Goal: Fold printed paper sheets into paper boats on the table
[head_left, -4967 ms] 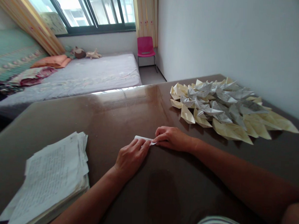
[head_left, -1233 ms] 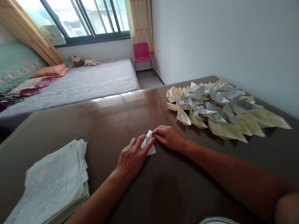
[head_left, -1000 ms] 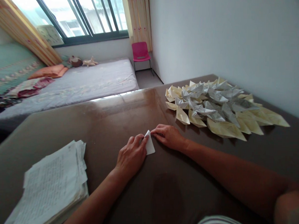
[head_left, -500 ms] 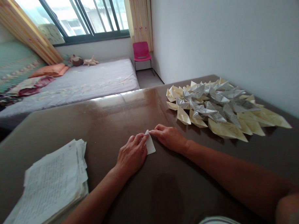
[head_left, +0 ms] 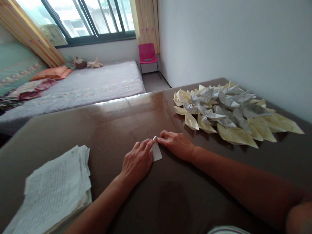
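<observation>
A small folded piece of white paper (head_left: 157,152) lies on the brown table near the middle of the head view. My left hand (head_left: 138,160) rests over its left side, fingers close together and pressing it near the top. From the right, my right hand (head_left: 176,143) reaches the paper's upper tip with its thumb and index finger, the other fingers curled. A narrow white edge sticks up between the fingertips of both hands. The paper's left part is hidden under my left hand.
Many folded paper boats (head_left: 217,110), cream and printed white, cover the table's far right. A stack of printed sheets (head_left: 56,188) lies at the left. Beyond the glossy table (head_left: 114,129) are a bed (head_left: 108,77) and a pink chair (head_left: 148,54) by the wall.
My right fingertips have shifted slightly left and down onto the paper's tip. The tip now looks narrower, like a thin folded edge. My left hand stays nearly in place.
</observation>
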Action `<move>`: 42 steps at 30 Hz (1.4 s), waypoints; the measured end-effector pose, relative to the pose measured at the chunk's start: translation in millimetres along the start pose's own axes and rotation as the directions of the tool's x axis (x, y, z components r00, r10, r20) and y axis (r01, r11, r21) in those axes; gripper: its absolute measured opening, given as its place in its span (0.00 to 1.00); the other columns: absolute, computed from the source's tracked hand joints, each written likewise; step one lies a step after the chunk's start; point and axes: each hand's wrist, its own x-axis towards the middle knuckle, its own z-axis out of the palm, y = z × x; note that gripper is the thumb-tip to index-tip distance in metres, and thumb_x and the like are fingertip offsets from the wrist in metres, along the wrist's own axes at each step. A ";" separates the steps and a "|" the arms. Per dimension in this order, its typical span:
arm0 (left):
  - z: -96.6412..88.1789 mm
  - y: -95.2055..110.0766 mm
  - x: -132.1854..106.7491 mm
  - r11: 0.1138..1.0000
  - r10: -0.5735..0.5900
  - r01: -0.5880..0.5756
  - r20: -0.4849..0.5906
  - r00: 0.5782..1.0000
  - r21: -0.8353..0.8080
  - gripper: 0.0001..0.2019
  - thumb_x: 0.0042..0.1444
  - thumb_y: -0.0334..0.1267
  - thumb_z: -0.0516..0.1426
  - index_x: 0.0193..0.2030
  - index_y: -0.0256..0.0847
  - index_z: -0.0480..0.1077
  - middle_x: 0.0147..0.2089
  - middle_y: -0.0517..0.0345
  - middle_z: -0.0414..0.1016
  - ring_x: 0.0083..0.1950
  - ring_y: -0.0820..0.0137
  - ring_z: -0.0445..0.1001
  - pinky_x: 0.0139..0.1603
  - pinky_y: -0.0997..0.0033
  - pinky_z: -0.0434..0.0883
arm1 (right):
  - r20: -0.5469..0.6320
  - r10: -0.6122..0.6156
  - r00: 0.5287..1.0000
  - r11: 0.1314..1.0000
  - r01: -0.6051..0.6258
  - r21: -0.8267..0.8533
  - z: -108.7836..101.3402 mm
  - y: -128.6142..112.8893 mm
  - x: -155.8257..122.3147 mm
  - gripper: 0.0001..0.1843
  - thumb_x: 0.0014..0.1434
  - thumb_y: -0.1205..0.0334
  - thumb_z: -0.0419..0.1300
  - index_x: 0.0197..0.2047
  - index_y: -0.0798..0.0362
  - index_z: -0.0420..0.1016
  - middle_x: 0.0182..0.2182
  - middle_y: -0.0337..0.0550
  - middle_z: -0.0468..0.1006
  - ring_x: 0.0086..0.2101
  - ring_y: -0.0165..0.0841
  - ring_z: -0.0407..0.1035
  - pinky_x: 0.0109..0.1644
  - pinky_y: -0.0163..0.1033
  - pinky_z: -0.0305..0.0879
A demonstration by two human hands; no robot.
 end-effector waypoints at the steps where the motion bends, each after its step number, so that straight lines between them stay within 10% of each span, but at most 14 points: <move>1: 0.2 -0.2 -0.1 1.000 -0.009 0.009 0.003 1.000 -0.009 0.22 0.62 0.37 0.48 0.63 0.46 0.56 0.58 0.56 0.69 0.53 0.64 0.67 0.44 0.66 0.73 | 0.007 0.001 1.000 1.000 -0.001 0.001 -0.3 -0.4 0.5 0.17 0.68 0.61 0.47 0.58 0.43 0.64 0.47 0.44 0.69 0.42 0.34 0.69 0.34 0.34 0.62; 18: 1.9 -3.3 -2.2 0.990 0.115 -0.113 -0.027 0.993 0.082 0.18 0.66 0.40 0.46 0.59 0.45 0.65 0.61 0.57 0.67 0.51 0.64 0.66 0.48 0.65 0.73 | -0.146 0.159 0.976 0.919 -0.092 0.382 12.8 17.1 9.6 0.20 0.63 0.70 0.49 0.55 0.48 0.71 0.47 0.44 0.71 0.41 0.30 0.69 0.45 0.34 0.62; 26: -5.1 -0.3 -4.2 0.977 0.175 -0.179 0.038 0.984 0.115 0.26 0.62 0.52 0.51 0.60 0.37 0.64 0.60 0.49 0.67 0.53 0.60 0.66 0.50 0.60 0.72 | -0.060 0.013 0.998 0.992 -0.006 0.123 4.9 2.7 2.5 0.18 0.66 0.63 0.51 0.57 0.42 0.68 0.49 0.45 0.68 0.48 0.37 0.64 0.43 0.38 0.65; 35: -10.8 13.6 -10.5 0.937 0.178 -0.200 0.099 0.979 0.288 0.20 0.61 0.29 0.50 0.60 0.34 0.64 0.57 0.44 0.71 0.46 0.60 0.71 0.39 0.62 0.73 | -0.107 -0.055 0.993 0.990 0.068 0.121 6.4 5.7 7.1 0.17 0.65 0.66 0.50 0.56 0.48 0.70 0.54 0.46 0.67 0.51 0.37 0.61 0.50 0.42 0.65; 42: -10.1 -12.9 -4.8 0.986 0.047 -0.059 -0.077 0.996 -0.158 0.14 0.64 0.36 0.48 0.53 0.47 0.70 0.45 0.56 0.78 0.49 0.66 0.72 0.41 0.71 0.70 | -0.225 -0.062 0.972 0.903 0.150 0.403 14.8 18.3 9.7 0.12 0.61 0.62 0.57 0.48 0.47 0.75 0.50 0.43 0.75 0.48 0.35 0.64 0.52 0.43 0.63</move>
